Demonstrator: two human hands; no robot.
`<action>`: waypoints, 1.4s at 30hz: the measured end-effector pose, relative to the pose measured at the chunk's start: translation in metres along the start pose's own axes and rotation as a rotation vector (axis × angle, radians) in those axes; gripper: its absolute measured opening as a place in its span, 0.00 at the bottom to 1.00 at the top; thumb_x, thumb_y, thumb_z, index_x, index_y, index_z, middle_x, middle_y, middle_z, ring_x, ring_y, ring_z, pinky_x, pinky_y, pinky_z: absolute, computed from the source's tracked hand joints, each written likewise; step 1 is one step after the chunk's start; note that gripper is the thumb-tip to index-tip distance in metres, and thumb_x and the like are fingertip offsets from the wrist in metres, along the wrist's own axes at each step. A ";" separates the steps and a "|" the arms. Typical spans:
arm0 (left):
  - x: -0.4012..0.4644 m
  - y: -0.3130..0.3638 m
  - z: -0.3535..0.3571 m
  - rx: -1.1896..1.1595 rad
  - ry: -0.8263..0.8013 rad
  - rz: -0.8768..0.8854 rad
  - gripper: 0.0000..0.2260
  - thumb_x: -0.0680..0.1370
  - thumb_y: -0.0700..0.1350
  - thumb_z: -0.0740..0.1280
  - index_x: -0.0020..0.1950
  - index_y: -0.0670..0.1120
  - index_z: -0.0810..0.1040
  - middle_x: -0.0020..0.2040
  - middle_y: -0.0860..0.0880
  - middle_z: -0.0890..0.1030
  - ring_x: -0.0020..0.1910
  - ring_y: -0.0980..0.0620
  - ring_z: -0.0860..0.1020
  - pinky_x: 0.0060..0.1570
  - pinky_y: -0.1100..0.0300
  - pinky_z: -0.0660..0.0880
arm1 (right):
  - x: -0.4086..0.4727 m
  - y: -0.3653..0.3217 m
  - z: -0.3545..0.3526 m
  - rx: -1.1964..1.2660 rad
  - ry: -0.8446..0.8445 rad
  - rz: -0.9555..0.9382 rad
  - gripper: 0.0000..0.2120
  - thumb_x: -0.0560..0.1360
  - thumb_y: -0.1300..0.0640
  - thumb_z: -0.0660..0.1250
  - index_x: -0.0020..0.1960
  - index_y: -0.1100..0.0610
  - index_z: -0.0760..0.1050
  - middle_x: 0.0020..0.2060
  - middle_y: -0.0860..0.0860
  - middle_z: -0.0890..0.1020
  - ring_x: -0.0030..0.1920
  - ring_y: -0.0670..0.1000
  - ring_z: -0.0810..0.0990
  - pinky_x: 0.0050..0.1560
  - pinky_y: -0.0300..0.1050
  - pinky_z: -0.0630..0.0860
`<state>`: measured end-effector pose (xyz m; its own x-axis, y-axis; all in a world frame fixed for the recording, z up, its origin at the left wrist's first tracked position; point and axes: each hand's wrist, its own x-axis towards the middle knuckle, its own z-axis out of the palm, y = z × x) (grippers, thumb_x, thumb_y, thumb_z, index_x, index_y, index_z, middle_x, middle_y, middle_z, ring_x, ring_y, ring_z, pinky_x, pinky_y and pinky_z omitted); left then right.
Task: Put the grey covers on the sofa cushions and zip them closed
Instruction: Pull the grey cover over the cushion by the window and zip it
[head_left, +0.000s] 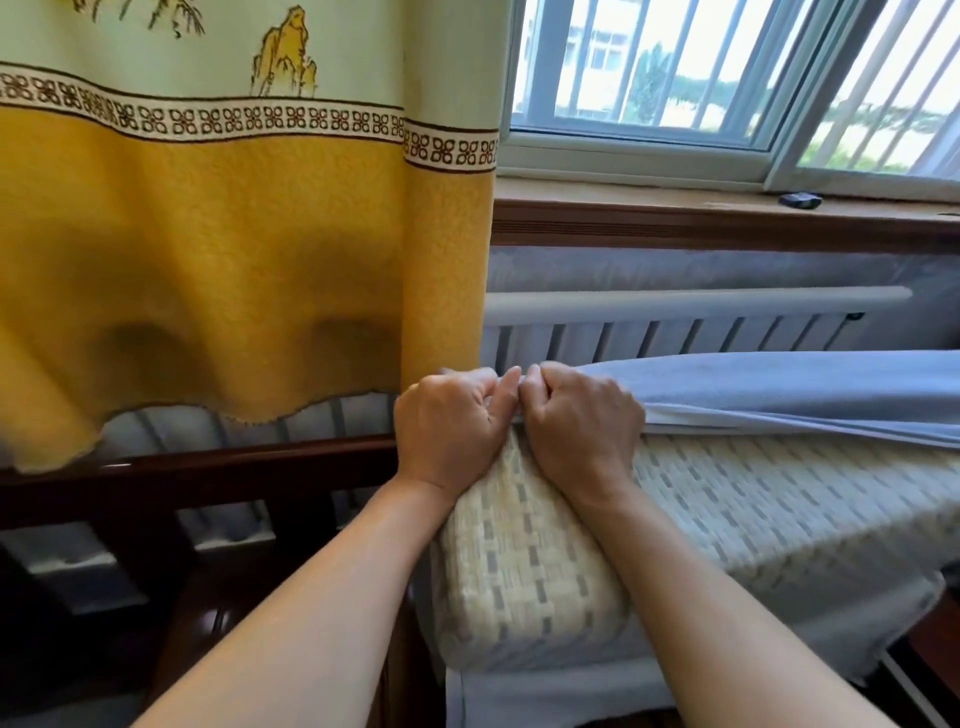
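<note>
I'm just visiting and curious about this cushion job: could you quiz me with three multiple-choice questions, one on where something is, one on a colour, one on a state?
1. Where do both hands grip the grey cover?
A. at the cushion's upper corner
B. on the windowsill
C. on the curtain

2. What colour is the curtain's lower part?
A. red
B. yellow
C. blue

3. How far on is the cover?
A. fully zipped
B. partly on
C. absent

Answers: 1 A, left hand and right hand meet on the cushion's corner; 2 B, the lower band is yellow; 3 B, the woven side is still bare.
</note>
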<state>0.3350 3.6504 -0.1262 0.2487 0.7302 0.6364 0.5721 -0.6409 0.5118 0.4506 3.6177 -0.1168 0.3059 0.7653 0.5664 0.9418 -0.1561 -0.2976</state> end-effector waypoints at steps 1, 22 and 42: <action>-0.002 0.006 -0.003 0.097 -0.010 -0.007 0.24 0.78 0.59 0.53 0.29 0.47 0.71 0.27 0.46 0.76 0.30 0.43 0.76 0.29 0.57 0.64 | 0.000 0.002 0.000 0.032 0.028 0.017 0.19 0.75 0.46 0.53 0.30 0.55 0.69 0.31 0.56 0.80 0.35 0.61 0.77 0.33 0.45 0.60; -0.072 0.075 -0.006 0.320 0.189 -0.219 0.06 0.70 0.33 0.63 0.42 0.42 0.76 0.38 0.44 0.78 0.40 0.42 0.74 0.40 0.52 0.70 | -0.067 0.051 -0.051 0.147 0.047 -0.195 0.11 0.76 0.56 0.59 0.35 0.57 0.69 0.33 0.54 0.76 0.38 0.58 0.75 0.42 0.49 0.63; -0.103 0.093 -0.037 0.658 -0.273 0.001 0.09 0.73 0.40 0.64 0.42 0.51 0.64 0.43 0.49 0.79 0.44 0.46 0.77 0.37 0.58 0.62 | -0.087 0.071 -0.070 0.005 -0.030 -0.563 0.25 0.58 0.40 0.78 0.29 0.55 0.67 0.24 0.52 0.77 0.26 0.56 0.76 0.31 0.42 0.63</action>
<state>0.3340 3.5066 -0.1227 0.3871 0.8181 0.4253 0.9035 -0.4285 0.0019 0.5004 3.4966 -0.1337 -0.2483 0.7469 0.6169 0.9578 0.2845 0.0410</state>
